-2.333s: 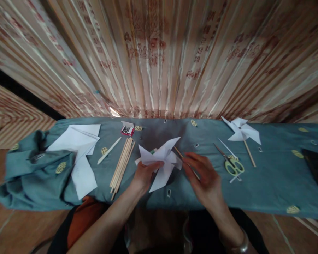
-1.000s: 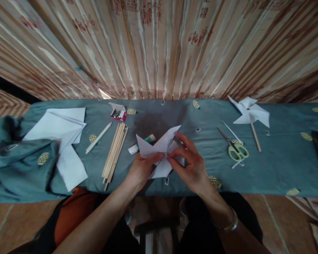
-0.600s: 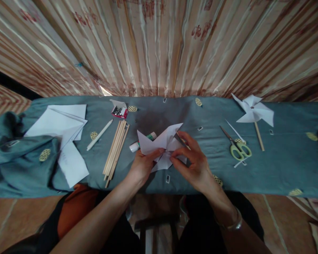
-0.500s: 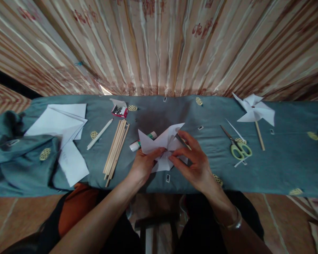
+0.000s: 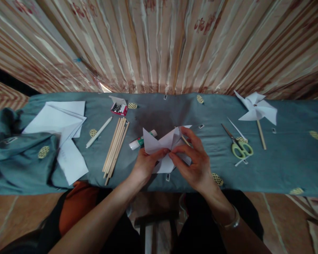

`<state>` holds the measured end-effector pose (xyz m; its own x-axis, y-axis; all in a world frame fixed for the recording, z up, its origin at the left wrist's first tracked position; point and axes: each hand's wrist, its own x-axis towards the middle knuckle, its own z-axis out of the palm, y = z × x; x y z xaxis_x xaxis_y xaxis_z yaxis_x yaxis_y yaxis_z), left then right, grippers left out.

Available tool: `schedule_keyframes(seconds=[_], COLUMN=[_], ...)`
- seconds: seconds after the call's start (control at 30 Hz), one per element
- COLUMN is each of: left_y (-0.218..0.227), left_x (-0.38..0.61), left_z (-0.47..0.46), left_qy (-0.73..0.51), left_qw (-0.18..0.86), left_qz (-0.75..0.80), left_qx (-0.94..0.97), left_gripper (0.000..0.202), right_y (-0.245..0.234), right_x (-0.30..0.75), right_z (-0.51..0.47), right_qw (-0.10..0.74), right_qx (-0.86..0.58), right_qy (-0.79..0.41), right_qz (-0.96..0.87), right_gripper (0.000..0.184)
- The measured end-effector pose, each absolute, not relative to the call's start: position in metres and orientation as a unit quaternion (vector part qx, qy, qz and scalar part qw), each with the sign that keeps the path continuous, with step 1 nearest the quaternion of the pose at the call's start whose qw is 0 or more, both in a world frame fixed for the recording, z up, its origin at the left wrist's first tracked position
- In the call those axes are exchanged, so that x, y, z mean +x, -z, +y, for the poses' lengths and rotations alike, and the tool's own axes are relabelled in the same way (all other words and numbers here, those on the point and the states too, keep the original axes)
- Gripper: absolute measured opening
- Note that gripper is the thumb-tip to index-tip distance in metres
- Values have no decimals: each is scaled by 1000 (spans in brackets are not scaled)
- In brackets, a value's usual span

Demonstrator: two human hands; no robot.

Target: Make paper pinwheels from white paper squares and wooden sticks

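A white paper pinwheel [image 5: 163,143] is held just above the blue-grey cloth [image 5: 281,169] in front of me. My left hand [image 5: 145,165] pinches its centre from the near left. From the right, my right hand [image 5: 194,160] pinches the same centre, fingers closed on the folded flaps. A thin wooden stick [image 5: 184,140] shows behind the right hand's fingers, partly hidden. A glue stick [image 5: 141,140] lies just behind the pinwheel's left blade.
A bundle of wooden sticks [image 5: 116,150], a white pencil [image 5: 98,132], a small pin box [image 5: 119,108] and white paper sheets [image 5: 60,123] lie to the left. Green-handled scissors [image 5: 238,148] and a finished pinwheel [image 5: 257,109] lie to the right. A striped curtain hangs behind.
My right hand moved from the stick on the cloth onto the pinwheel's centre. Both hands now pinch the centre, and the blades have tipped up slightly.
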<state>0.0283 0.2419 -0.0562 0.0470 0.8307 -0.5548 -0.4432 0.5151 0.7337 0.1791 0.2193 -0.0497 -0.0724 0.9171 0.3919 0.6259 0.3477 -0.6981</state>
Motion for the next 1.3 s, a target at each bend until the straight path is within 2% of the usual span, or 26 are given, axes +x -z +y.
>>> schedule_keyframes(seconds=[0.23,0.43,0.83,1.3], left_y=[59,65,65,67], left_x=[30,28,26,24], left_z=[242,241,241,242], left_qy=[-462,-450,-434,-420], left_qw=[705,685,659,672], left_qz=[500,519,548,540], left_qx=[198,242,279,284], left_gripper=[29,25,24,25], right_y=[59,58,59,57], right_x=[180,180,182,185], right_z=[222,220,224,225], right_qw=[406,388,396,407], right_qx=[-520,-535,-564,-551], right_qy=[-128,-126,-293,-339], right_qz=[-740,-740,-663,-644], right_gripper=[12,9,3,6])
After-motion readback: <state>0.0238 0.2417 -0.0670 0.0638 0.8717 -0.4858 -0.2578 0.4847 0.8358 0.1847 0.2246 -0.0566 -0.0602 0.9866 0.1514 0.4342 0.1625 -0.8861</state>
